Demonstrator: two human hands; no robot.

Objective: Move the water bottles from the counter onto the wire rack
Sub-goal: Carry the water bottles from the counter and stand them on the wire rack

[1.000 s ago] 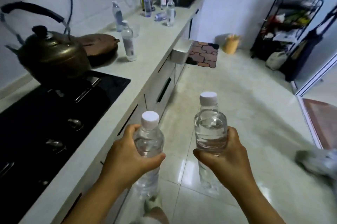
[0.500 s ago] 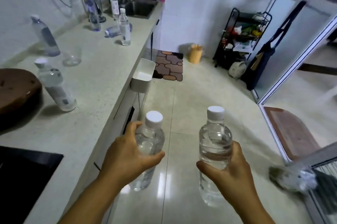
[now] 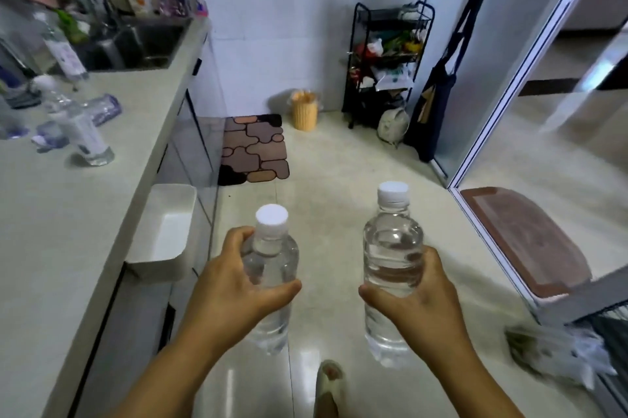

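We carry a water bottle in each of our hands above the tiled floor (image 3: 339,159): the left hand (image 3: 234,288) is wrapped around the left bottle (image 3: 272,268) just under its shoulder, the right hand (image 3: 421,295) closed around the middle of the right bottle (image 3: 390,264). Both bottles stand upright, long axes vertical, white caps up, water clear inside, held apart from one another. More bottles remain on the desk (image 3: 51,213) to our left; one bottle on the desk (image 3: 81,128) stands upright, another lying bottle (image 3: 102,108) rests on its side beside it, blurred. The black wire rack (image 3: 387,60) stands against the far wall, its shelves crowded with packets. Between us and it lie a patterned mat (image 3: 255,149) and a yellow bin (image 3: 305,110); a dark bag (image 3: 438,91) hangs just right of the rack. A white tray (image 3: 166,230) hangs off the desk edge.
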